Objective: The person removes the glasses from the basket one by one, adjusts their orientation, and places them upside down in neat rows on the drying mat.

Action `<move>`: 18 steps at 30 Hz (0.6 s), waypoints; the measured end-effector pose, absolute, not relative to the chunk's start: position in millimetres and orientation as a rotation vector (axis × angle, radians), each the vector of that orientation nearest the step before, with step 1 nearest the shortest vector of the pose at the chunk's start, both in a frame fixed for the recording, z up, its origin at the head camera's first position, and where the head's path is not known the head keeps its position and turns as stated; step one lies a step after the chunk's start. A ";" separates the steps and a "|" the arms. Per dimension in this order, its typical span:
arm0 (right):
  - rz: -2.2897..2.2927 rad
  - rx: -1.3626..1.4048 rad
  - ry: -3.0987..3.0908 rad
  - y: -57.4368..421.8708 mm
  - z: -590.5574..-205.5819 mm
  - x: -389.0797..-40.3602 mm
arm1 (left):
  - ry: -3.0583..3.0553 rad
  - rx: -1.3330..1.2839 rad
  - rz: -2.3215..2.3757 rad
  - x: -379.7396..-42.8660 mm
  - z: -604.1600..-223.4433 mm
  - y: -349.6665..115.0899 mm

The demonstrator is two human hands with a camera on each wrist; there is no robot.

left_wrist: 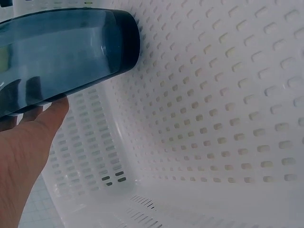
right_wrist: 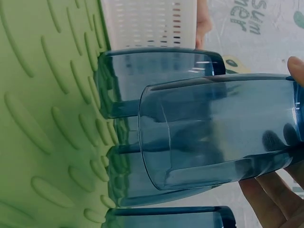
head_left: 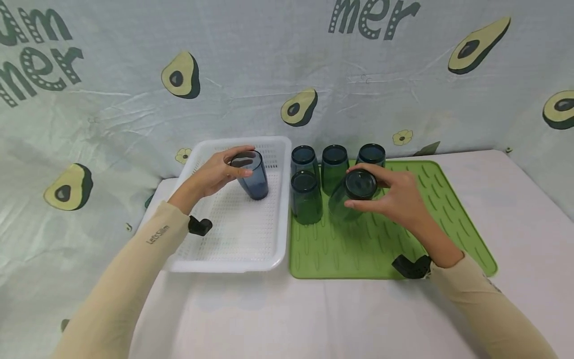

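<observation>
My left hand (head_left: pixel 219 170) grips a blue drinking glass (head_left: pixel 254 180) near its rim, mouth up, inside the white perforated basket (head_left: pixel 280 249). In the left wrist view that glass (left_wrist: pixel 71 52) has its thick base close to the basket floor. My right hand (head_left: pixel 394 192) holds another blue glass (head_left: pixel 345 199) upside down by its base end, over the green drying mat (head_left: pixel 350 259). The right wrist view shows this glass (right_wrist: pixel 213 133) with its rim raised off the mat, fingers on one side and thumb on the other.
Several upturned glasses stand on the mat's left part: one in front (head_left: pixel 306 199), with a back row including a left glass (head_left: pixel 303 158), a middle glass (head_left: pixel 335 167) and a right glass (head_left: pixel 371 153). A white cloth covers the table (head_left: pixel 233 314); an avocado-print curtain (head_left: pixel 251 65) hangs behind.
</observation>
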State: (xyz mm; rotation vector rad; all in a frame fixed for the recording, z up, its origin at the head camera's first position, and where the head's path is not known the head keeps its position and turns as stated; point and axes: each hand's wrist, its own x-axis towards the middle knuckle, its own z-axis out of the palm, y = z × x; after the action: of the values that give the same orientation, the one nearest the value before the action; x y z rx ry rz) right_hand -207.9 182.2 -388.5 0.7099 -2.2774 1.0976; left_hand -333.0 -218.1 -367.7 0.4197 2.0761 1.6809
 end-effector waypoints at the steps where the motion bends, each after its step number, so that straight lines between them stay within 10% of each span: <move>1: 1.102 0.711 -2.277 182.1 -389.0 -208.4 | 2.075 0.417 1.684 -332.8 -367.6 -218.4; 18: 1.206 0.618 -2.392 181.6 -396.9 -213.4 | 2.052 0.362 1.691 -332.6 -365.8 -219.4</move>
State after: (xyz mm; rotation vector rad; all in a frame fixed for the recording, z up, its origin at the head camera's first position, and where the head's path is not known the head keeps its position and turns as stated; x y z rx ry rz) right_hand -213.4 181.6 -396.9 0.6185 -2.3919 1.2062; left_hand -332.6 -219.4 -365.8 0.3625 2.0517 1.6912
